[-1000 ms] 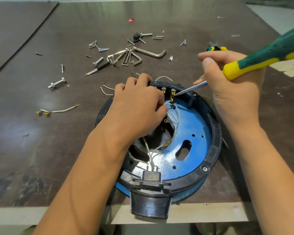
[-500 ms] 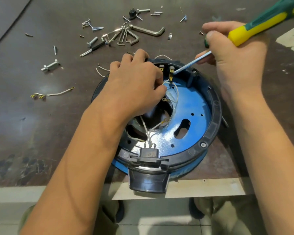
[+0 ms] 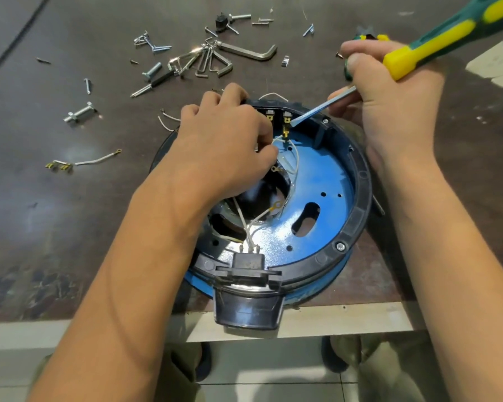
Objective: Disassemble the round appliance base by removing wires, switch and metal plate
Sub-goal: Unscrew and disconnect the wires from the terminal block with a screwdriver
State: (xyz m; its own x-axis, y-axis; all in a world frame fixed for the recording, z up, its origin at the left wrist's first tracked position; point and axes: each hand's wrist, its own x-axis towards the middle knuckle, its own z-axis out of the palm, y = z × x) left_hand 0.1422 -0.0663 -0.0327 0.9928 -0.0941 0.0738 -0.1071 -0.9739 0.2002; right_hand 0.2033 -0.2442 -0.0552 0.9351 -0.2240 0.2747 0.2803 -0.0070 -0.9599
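Observation:
The round appliance base (image 3: 357,221) has a black rim and lies at the table's near edge. A blue metal plate (image 3: 320,181) sits inside it. White wires (image 3: 294,158) run from the switch terminals (image 3: 285,123) at the far rim to the black socket (image 3: 249,262) at the near rim. My left hand (image 3: 224,146) rests on the far left rim and pinches a white wire below the terminals. My right hand (image 3: 389,94) grips a green and yellow screwdriver (image 3: 436,44). Its flat tip touches the right terminal.
Hex keys (image 3: 215,58), bolts (image 3: 80,113) and several loose screws lie scattered on the dark table behind the base. A removed wire with brass connectors (image 3: 82,162) lies at the left. The base's socket housing (image 3: 249,309) hangs over the table's near edge.
The view has tilted down, so the table's near edge and floor show more. Both hands stay at the switch terminals, with the screwdriver tip still on the right one.

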